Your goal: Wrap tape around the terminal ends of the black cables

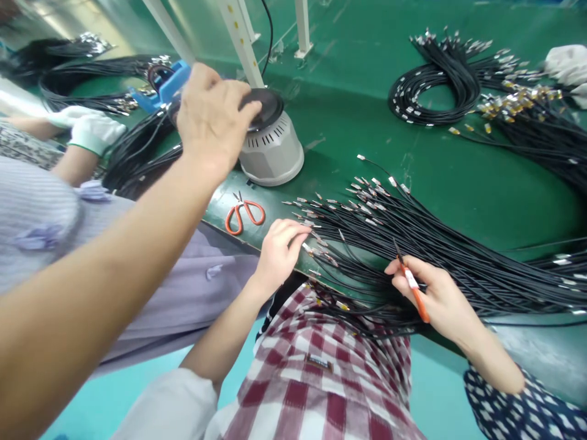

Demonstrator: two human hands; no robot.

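Observation:
My left hand point(283, 249) is at the table's front edge, thumb and fingers pinched on the tip of a black cable point(321, 239). My right hand point(433, 292) is closed around an orange-handled tool point(415, 293) with a white band and a slim dark point. Seen edge-on, its exact kind is unclear. Its point stands over a thick bundle of black cables point(440, 235) with white tags and metal tips, spread across the green table. More cables point(367, 315) hang over the edge against my checked apron. Red-handled scissors point(244, 214) lie left of my left hand.
Another person's bare hand point(213, 116) reaches in from the left onto the dark top of a grey round device point(271, 153). Beyond it are a co-worker's gloved hands point(94, 131) and a blue tool point(162, 88). Coiled cables point(428, 91) lie at the back right.

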